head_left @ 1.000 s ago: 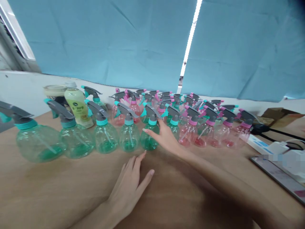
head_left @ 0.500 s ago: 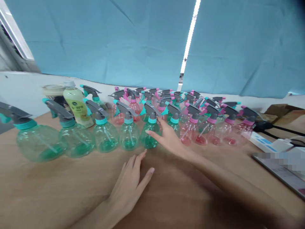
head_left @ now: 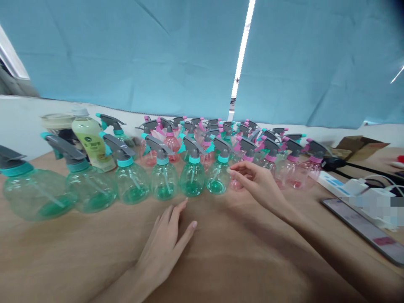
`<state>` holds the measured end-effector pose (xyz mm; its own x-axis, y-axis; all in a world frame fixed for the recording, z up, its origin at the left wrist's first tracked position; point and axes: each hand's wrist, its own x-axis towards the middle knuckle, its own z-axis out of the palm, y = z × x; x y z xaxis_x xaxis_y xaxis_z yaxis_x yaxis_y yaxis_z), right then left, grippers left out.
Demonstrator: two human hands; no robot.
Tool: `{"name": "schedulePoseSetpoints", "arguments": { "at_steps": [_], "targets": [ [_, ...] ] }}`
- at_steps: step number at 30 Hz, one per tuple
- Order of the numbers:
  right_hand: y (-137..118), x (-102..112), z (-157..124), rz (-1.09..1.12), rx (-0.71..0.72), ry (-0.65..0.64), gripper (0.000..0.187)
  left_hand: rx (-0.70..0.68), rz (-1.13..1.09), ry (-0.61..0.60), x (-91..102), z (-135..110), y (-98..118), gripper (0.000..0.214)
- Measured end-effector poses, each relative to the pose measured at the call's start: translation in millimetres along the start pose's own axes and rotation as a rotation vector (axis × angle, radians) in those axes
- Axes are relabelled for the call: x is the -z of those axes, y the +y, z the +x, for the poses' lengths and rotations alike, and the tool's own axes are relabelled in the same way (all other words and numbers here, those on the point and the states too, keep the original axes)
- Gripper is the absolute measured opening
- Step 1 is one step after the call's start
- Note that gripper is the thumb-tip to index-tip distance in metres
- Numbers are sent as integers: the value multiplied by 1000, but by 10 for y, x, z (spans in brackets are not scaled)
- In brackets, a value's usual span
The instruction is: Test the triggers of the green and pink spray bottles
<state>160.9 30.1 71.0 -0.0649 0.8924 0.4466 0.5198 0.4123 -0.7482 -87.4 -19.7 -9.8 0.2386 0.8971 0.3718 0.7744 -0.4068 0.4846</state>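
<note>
My left hand (head_left: 166, 240) lies on the table, fingers stretched forward and thumb apart, with nothing in it. Just beyond its fingertips stand clear green spray bottles (head_left: 192, 179) with grey trigger heads, turquoise collars and a little green liquid. My right hand (head_left: 260, 183) hovers in front of a pink spray bottle (head_left: 235, 184), partly covering it. Its thumb and index finger are bent toward each other, holding no bottle. Their tips come close to the right side of another green spray bottle (head_left: 217, 179); whether they touch it is unclear.
Several pink spray bottles (head_left: 311, 168) continue the front row rightward, with more behind. A yellow-green labelled bottle (head_left: 93, 143) and a lidded cup (head_left: 58, 122) stand back left. At right lie a phone (head_left: 362, 229), a power strip (head_left: 336, 185) and cables. Blue cloth (head_left: 176, 59) hangs behind.
My right hand has moved right, off the green spray bottle it was reaching around, to the front of a pink one. My left hand keeps its pose. The view has shifted slightly right.
</note>
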Motion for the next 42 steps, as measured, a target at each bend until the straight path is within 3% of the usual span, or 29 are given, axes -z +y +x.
{"name": "schedulePoseSetpoints", "arguments": {
  "at_steps": [6,15,23,31,37,42],
  "targets": [
    [113,15,83,-200,-8,114,38,22,3,3,3,5,-12,42],
    [248,-218,301,-383,-22,63,69,42,-21,-25,23,-7,13,40],
    [254,-326,361,-519,-25,11,59,29,-12,-15,20,2,-3,36],
    [113,-64,-133,-556,-11,-5,55,-11,-50,-23,-115,42,60,42],
    [-44,193,-566,-512,111,-52,53,-64,-232,-152,-361,136,465,79],
    [-130,498,-673,-462,217,-201,52,-160,-322,-236,-557,219,788,82]
  ]
}}
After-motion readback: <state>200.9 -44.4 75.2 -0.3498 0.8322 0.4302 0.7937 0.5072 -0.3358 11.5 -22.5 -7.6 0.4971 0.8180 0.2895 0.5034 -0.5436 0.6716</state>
